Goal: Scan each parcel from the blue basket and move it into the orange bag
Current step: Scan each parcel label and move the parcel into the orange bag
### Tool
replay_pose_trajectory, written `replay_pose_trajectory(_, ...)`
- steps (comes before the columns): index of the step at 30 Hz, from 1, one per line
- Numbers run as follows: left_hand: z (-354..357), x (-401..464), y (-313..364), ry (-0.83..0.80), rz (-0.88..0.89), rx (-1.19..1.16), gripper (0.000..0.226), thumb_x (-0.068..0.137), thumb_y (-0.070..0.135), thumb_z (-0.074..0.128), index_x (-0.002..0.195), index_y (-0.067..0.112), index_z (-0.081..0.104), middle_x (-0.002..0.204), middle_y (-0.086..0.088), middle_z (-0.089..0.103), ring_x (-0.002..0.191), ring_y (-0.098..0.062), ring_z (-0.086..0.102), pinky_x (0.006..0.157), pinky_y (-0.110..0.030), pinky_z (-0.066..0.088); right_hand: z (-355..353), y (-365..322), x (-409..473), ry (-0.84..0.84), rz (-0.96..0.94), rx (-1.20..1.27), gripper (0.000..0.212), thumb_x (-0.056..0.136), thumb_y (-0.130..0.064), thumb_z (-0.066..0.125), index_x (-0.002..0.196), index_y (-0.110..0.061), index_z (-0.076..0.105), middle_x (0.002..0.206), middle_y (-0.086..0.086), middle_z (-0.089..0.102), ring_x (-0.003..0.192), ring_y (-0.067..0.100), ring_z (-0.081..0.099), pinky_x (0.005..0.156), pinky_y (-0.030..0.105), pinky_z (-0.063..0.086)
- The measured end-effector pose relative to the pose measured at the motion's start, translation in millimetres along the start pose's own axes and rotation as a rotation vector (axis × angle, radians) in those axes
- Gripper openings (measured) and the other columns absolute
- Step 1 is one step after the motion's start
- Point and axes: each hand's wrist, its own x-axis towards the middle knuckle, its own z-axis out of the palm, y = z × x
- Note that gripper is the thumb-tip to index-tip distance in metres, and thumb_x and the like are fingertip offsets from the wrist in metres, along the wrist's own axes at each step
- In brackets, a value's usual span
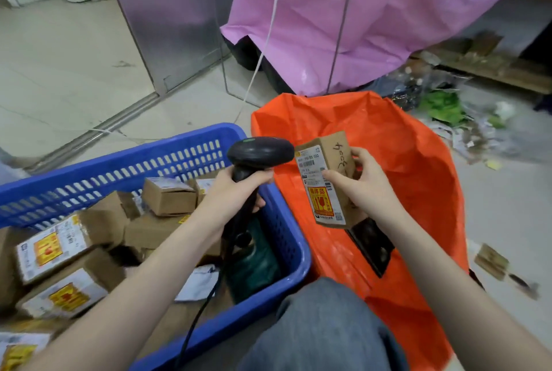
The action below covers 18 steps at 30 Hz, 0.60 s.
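My right hand (363,184) grips a small cardboard parcel (324,179) with a white label and a red-and-yellow sticker, held over the open orange bag (412,161). My left hand (231,194) is closed around the handle of a black barcode scanner (260,152), whose head sits just left of the parcel's label. The blue basket (277,239) at the lower left holds several cardboard parcels (168,196) with similar stickers, plus a dark green packet (254,266). A dark flat parcel (373,246) lies inside the orange bag.
A pink bag (343,21) hangs on a frame behind the orange one. Scraps and litter (466,122) lie on the floor at the right. A metal panel (167,12) stands at the back. My knee in grey trousers (325,329) is at the bottom centre.
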Motion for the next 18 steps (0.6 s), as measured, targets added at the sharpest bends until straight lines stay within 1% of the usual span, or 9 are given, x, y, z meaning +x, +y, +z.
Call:
replay_pose_trajectory(3,18.6,11.9,-10.1,-0.011,0.001,0.016,0.013,0.086,0.023,0.068,0.078,0.013,0.064,0.073,-0.001,0.068,0.046,-0.011,0.054,0.048,-0.023,0.046,0.4,26.1,2.9,-0.004,0.043,-0.028,0.061,0.08,-0.031,0.073,0.132,-0.023,0.042,0.123,0.0,0.051,0.108,0.015,0.05,0.083,0.029,0.039)
replay_pose_trajectory(5,27.2,18.2,-16.8,-0.01,-0.008,0.04,0.013,0.087,0.022,0.067,0.078,0.013,0.064,0.069,0.004,0.068,0.045,-0.009,0.054,0.048,-0.022,0.046,4.9,42.3,5.5,0.012,0.062,-0.074,0.064,0.08,-0.03,0.073,0.134,-0.019,0.041,0.124,0.002,0.051,0.11,0.016,0.05,0.082,0.027,0.037)
replay_pose_trajectory(9,33.5,25.2,-28.9,-0.027,-0.035,0.079,0.014,0.088,0.022,0.065,0.079,0.012,0.064,0.069,0.004,0.067,0.045,-0.007,0.054,0.049,-0.021,0.047,15.4,68.7,7.9,-0.015,0.12,-0.111,0.061,0.082,-0.025,0.069,0.135,-0.015,0.04,0.125,0.006,0.053,0.111,0.021,0.054,0.081,0.029,0.04)
replay_pose_trajectory(12,31.3,26.1,-33.7,-0.037,-0.046,0.085,0.015,0.089,0.022,0.065,0.079,0.011,0.065,0.072,0.001,0.067,0.047,-0.008,0.054,0.049,-0.021,0.047,20.6,76.1,8.5,-0.031,0.123,-0.107,0.059,0.084,-0.019,0.066,0.136,-0.013,0.04,0.122,0.007,0.053,0.114,0.022,0.054,0.088,0.033,0.046)
replay_pose_trajectory(15,25.1,25.0,-34.9,-0.025,-0.069,0.067,0.013,0.089,0.023,0.065,0.084,0.011,0.065,0.073,0.003,0.068,0.049,-0.008,0.055,0.05,-0.021,0.048,23.2,71.2,9.8,-0.051,0.112,-0.112,0.059,0.083,-0.019,0.066,0.136,-0.015,0.041,0.122,0.006,0.054,0.114,0.022,0.054,0.091,0.036,0.047)
replay_pose_trajectory(18,14.5,20.9,-31.1,0.005,-0.072,0.041,0.012,0.088,0.024,0.066,0.084,0.012,0.066,0.073,0.004,0.069,0.049,-0.01,0.054,0.052,-0.023,0.048,24.1,53.4,10.2,-0.06,0.076,-0.077,0.057,0.083,-0.018,0.067,0.135,-0.016,0.043,0.118,0.002,0.053,0.111,0.019,0.054,0.089,0.032,0.045)
